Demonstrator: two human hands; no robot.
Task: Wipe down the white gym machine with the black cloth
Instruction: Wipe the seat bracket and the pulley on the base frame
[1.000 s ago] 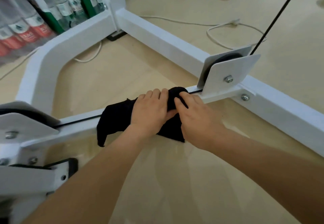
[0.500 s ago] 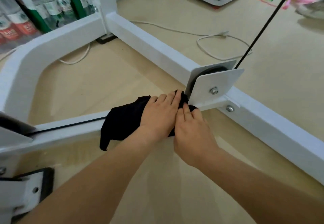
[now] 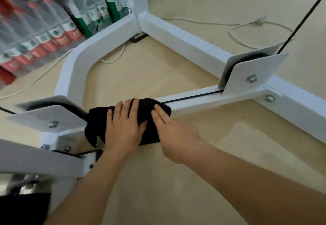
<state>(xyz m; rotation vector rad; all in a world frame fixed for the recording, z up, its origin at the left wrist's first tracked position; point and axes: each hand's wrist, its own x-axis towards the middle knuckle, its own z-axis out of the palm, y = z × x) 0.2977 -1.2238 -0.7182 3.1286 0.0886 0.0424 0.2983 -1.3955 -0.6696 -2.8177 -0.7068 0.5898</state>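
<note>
The white gym machine's low crossbar (image 3: 199, 101) runs between two pulley brackets just above the floor. A black cloth (image 3: 96, 119) is draped over the bar's left part, its left end touching the left pulley bracket (image 3: 47, 117). My left hand (image 3: 123, 127) presses flat on the cloth with straight fingers. Beside it, my right hand (image 3: 174, 133) lies with straight fingers on the cloth's right end. The right pulley bracket (image 3: 254, 71) stands well apart to the right.
A black cable (image 3: 299, 24) rises from the right pulley. White frame rails (image 3: 185, 39) slope back to an upright post. Packs of bottled water (image 3: 53, 22) stand at the back left. A white cord (image 3: 247, 29) lies on the beige floor.
Both hands slid the cloth left along the crossbar, from against the right pulley bracket to the left pulley bracket.
</note>
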